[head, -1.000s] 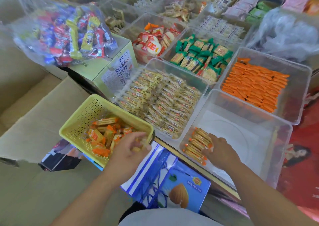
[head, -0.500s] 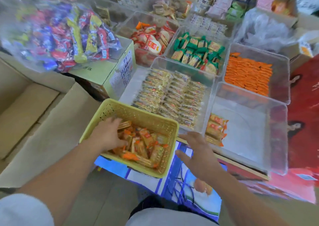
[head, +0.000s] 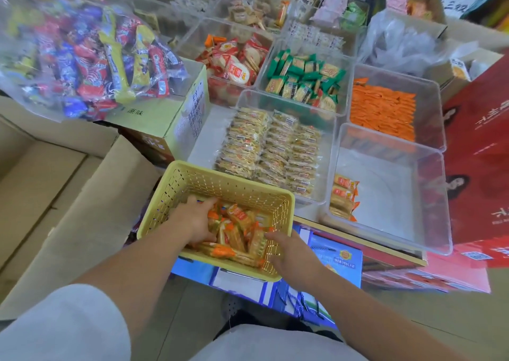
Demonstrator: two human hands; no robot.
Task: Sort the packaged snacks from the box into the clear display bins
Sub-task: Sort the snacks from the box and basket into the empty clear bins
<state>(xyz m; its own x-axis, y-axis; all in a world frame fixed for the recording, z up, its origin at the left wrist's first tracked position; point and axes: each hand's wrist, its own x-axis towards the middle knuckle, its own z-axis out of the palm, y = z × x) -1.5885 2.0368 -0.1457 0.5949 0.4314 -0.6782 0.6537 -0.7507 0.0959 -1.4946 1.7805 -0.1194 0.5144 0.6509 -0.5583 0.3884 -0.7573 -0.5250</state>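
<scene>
Under the left grip [head: 192, 220] the packs [head: 237, 234] wear glossy, crinkled film. The basket [head: 220, 184] around it is matt, perforated plastic. Beyond it the bins [head: 385, 195] are clear, hard, shiny plastic. Left of it lies dull brown cardboard [head: 91, 209]; behind it, a soft cloth sleeve [head: 68, 325].

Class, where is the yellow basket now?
Head view, lower centre: the yellow basket sits in front of the cracker bin, left of the nearly empty bin.
</scene>
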